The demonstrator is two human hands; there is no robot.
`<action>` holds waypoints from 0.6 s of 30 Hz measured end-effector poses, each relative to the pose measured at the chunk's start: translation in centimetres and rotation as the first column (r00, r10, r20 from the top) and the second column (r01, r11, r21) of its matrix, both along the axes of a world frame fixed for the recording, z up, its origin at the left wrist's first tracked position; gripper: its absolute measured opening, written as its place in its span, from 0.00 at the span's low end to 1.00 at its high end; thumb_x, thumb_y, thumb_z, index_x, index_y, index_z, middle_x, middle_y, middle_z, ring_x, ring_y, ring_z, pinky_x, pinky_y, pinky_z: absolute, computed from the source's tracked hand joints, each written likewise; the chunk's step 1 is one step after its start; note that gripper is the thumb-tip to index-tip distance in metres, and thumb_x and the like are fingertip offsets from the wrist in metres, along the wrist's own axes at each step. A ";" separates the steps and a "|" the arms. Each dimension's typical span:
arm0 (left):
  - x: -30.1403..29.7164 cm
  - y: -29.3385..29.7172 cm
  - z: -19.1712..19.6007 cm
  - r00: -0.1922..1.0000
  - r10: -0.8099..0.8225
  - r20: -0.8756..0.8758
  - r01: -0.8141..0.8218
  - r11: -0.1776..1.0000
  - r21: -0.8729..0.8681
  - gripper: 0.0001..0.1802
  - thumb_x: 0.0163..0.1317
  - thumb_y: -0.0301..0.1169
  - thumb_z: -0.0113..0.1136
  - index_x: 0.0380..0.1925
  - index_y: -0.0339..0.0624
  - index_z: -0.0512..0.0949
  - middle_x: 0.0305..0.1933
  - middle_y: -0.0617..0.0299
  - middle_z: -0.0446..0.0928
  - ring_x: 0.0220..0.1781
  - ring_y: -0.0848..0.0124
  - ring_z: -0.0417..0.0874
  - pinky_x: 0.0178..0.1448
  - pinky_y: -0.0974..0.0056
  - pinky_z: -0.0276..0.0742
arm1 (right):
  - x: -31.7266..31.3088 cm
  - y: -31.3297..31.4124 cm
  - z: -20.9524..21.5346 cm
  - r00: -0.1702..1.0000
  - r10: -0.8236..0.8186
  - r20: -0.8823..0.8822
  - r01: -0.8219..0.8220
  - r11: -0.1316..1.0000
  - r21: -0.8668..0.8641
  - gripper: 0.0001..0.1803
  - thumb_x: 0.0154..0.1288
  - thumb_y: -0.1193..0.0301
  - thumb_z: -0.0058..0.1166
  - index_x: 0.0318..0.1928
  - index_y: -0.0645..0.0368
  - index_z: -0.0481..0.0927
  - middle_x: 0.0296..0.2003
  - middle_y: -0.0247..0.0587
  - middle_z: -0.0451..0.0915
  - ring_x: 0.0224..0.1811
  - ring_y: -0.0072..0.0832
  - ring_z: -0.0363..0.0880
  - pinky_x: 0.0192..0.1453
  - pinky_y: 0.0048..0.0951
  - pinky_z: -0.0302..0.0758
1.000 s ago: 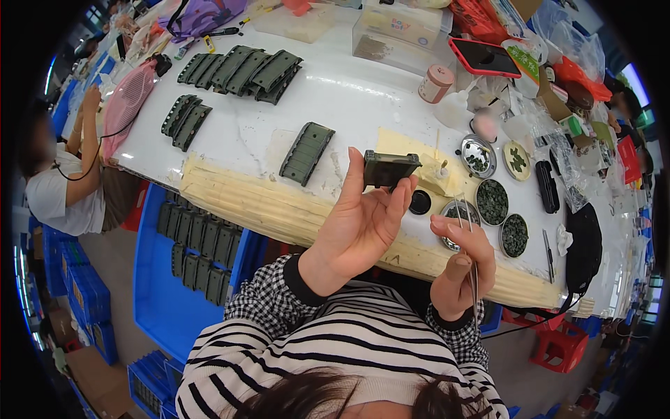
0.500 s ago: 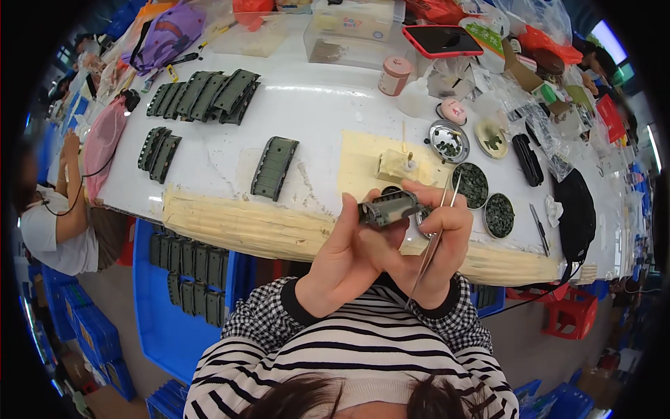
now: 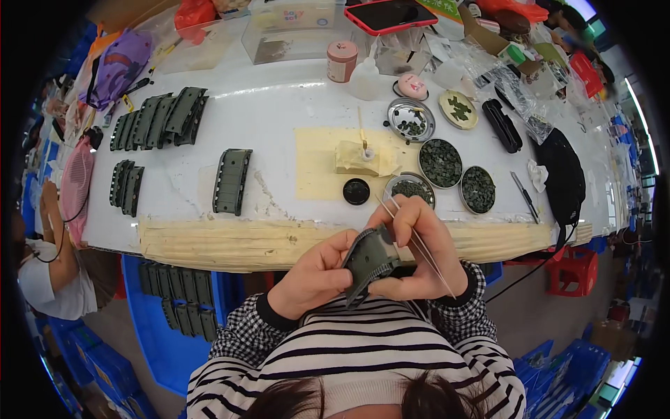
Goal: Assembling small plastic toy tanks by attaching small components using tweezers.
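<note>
A curved dark green plastic part (image 3: 370, 260) with a toothed edge is held between both hands, close to my body. My left hand (image 3: 312, 276) grips its left side, thumb pressed on the face. With my right hand (image 3: 427, 251) I steady its right side while also holding metal tweezers (image 3: 424, 253), whose tips point up toward the table. Just beyond lie a tin of small dark green pieces (image 3: 410, 188), a round black pot (image 3: 356, 191) and a tape-covered block (image 3: 359, 159) with a thin stick. A similar green part (image 3: 232, 181) rests alone on the table to the left.
More green parts stand in rows (image 3: 157, 120) at the far left. Tins of small pieces (image 3: 440, 162) sit at right, near a black case (image 3: 502, 126) and a pen-like tool (image 3: 525, 197). A blue crate (image 3: 150, 325) of green parts is below the table; another person (image 3: 52, 272) sits left.
The green part has turned from lying sideways to showing its broad face and has come nearer my body. My hands have lowered, and the tweezers tilt more to the left.
</note>
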State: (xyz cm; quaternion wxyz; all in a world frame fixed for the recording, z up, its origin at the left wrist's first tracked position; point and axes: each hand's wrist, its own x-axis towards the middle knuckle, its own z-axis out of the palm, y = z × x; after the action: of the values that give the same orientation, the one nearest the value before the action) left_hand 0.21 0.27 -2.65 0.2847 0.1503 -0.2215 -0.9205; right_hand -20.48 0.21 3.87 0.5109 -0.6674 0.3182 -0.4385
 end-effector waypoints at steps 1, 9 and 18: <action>0.3 -0.2 0.5 0.998 -0.063 0.016 0.064 0.997 -0.037 0.43 0.56 0.43 0.68 0.66 0.34 0.59 0.59 0.59 0.72 0.60 0.70 0.74 0.66 0.64 0.68 | -0.2 0.1 0.0 0.999 0.024 0.023 -0.024 1.000 0.014 0.30 0.44 0.71 0.76 0.37 0.54 0.61 0.44 0.45 0.72 0.47 0.28 0.72 0.55 0.29 0.70; 1.4 -0.9 1.3 0.996 0.053 -0.074 -0.060 0.993 -0.100 0.32 0.61 0.20 0.59 0.65 0.35 0.60 0.56 0.52 0.74 0.53 0.64 0.81 0.56 0.55 0.82 | -5.6 -1.8 0.1 0.645 -0.689 -0.329 0.528 0.714 -0.460 0.13 0.72 0.66 0.49 0.45 0.64 0.74 0.42 0.45 0.76 0.46 0.34 0.79 0.48 0.29 0.74; 0.7 -1.3 2.8 0.976 0.192 0.104 -0.167 0.963 -0.211 0.25 0.66 0.20 0.52 0.62 0.37 0.59 0.52 0.47 0.76 0.52 0.61 0.82 0.56 0.59 0.80 | -7.4 -4.4 -2.1 0.433 -0.632 -0.642 0.409 0.773 -0.485 0.04 0.59 0.74 0.58 0.36 0.59 0.79 0.32 0.39 0.78 0.29 0.38 0.79 0.32 0.33 0.74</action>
State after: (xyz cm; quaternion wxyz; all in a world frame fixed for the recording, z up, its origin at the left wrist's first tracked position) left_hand 0.95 -1.08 0.12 0.3666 0.1968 -0.3159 -0.8527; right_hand -27.88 -4.19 1.78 0.0673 -0.7149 0.6378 -0.2786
